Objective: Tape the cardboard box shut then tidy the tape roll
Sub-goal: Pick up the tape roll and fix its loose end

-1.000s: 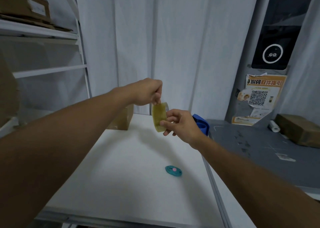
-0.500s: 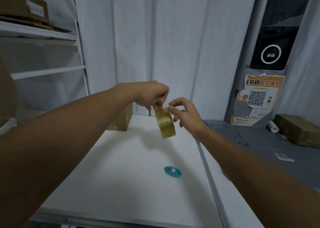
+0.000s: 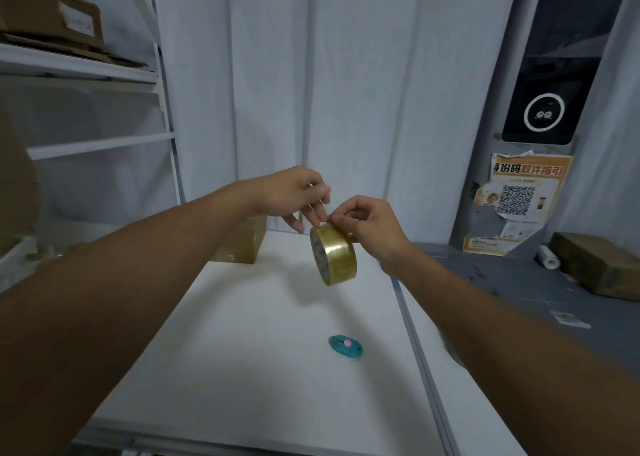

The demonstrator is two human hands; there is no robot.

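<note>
The tape roll [image 3: 334,254] hangs in the air above the white tabletop [image 3: 242,351], its yellowish band facing the camera, gripped at its 12 o'clock edge by both hands. The left hand [image 3: 294,195] pinches the top of the roll with its fingertips, and the right hand [image 3: 370,227], at 3 o'clock of the left, closes thumb and forefinger on the same top edge. The cardboard box [image 3: 246,244] rests at 9 o'clock of the roll at the tabletop's far edge, partly behind the left forearm, and a teal box cutter [image 3: 345,345] lies on the tabletop at 6 o'clock of the roll, well apart from it.
</note>
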